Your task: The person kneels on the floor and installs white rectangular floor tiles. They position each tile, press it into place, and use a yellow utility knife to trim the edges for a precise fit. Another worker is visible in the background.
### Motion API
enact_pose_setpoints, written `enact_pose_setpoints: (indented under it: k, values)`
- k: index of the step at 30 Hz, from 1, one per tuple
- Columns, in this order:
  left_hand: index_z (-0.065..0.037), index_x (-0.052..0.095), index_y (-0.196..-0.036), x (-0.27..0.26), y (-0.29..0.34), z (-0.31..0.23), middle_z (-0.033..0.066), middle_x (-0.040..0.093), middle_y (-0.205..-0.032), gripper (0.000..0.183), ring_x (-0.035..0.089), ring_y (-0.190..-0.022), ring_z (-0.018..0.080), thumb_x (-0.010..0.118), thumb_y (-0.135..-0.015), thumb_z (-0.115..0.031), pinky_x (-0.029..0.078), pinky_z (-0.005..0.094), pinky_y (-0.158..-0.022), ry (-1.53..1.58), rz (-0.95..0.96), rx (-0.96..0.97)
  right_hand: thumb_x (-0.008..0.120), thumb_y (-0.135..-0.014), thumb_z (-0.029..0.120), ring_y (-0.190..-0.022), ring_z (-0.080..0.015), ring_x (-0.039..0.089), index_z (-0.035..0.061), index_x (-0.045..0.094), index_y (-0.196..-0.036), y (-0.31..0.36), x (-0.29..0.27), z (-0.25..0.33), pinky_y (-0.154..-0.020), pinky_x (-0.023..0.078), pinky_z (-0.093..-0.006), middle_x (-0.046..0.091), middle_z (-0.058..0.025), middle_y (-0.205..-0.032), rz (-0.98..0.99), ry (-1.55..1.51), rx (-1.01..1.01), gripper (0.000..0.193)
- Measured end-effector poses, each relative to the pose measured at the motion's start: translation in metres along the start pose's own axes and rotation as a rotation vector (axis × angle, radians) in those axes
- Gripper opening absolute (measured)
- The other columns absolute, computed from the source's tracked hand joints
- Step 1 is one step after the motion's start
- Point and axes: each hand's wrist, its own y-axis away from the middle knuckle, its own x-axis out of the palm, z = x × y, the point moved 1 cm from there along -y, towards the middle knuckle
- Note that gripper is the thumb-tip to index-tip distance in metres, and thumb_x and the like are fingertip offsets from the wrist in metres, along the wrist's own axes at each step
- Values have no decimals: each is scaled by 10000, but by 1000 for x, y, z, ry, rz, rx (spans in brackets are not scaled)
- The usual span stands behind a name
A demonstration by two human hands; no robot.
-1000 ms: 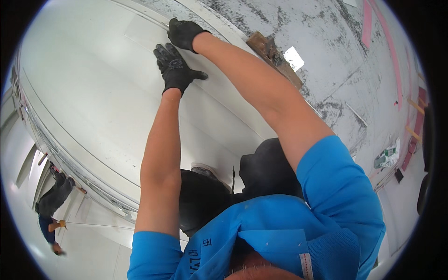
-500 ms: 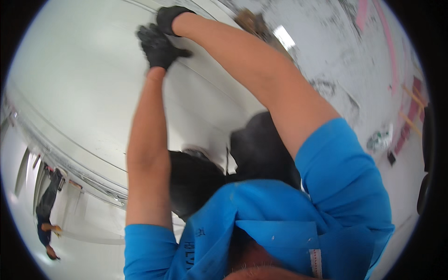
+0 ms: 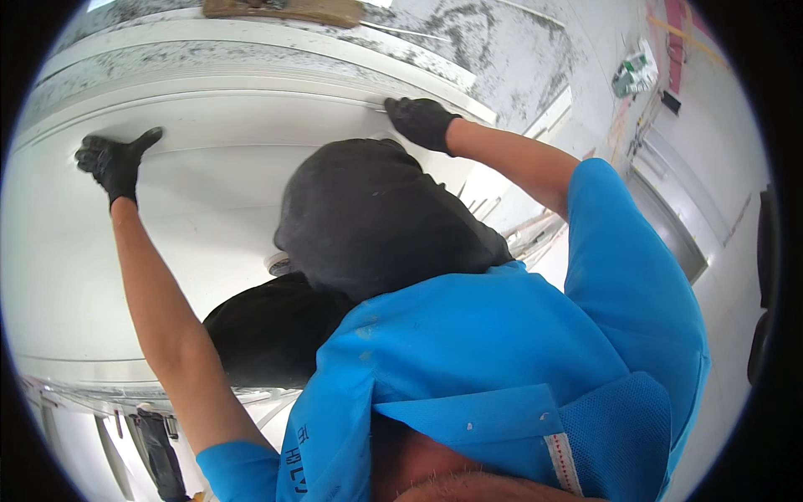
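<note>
A large white panel lies under me, with long grooved edge strips along its far side. My left hand, in a black glove, presses on the panel at the far left. Its thumb is spread away from the fingers and it holds nothing. At the far edge, right of the middle, is my right hand, also black-gloved. Its fingers are bent and drawn together at the edge strip; a small pale bit shows at the fingertips, too small to name. My dark-trousered knee is over the panel between the hands.
A brown board lies beyond the panel on the dark-smudged pale floor. Loose white strips lie to the right. A green-and-white package is at the far right. Another person's dark trousers show at the lower left.
My hands were close together at the panel's far edge; now they are wide apart, left hand farther left, right hand farther right. The view has turned, and my knee has come forward.
</note>
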Motion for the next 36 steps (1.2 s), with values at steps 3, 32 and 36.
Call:
enact_pose_setpoints:
  k: [3,32,36]
  values:
    - [144,55,-1508,5,-8,11,440,55,-1540,1593,-10,-1476,539,777,-485,-841,66,578,-1199,13,-28,11,375,-1001,211,-990,-423,651,-24,518,-1289,65,32,-50,-837,528,-497,641,-273,-1115,217,-15,277,398]
    - [105,20,-1534,-33,14,-22,386,-7,-1578,1610,-68,-1492,499,807,-470,-811,97,548,-1208,99,91,-95,334,-1016,207,-952,-455,649,-23,554,-1150,-165,-107,125,-823,511,-535,678,-261,-1031,-125,-238,-94,346]
    - [129,62,-1517,-24,6,-14,409,61,-1553,1597,-7,-1479,521,805,-466,-816,119,566,-1198,69,55,-49,348,-1013,193,-968,-434,655,-23,549,-1197,-91,-64,66,-842,522,-505,671,-254,-1083,-126,-160,-83,347]
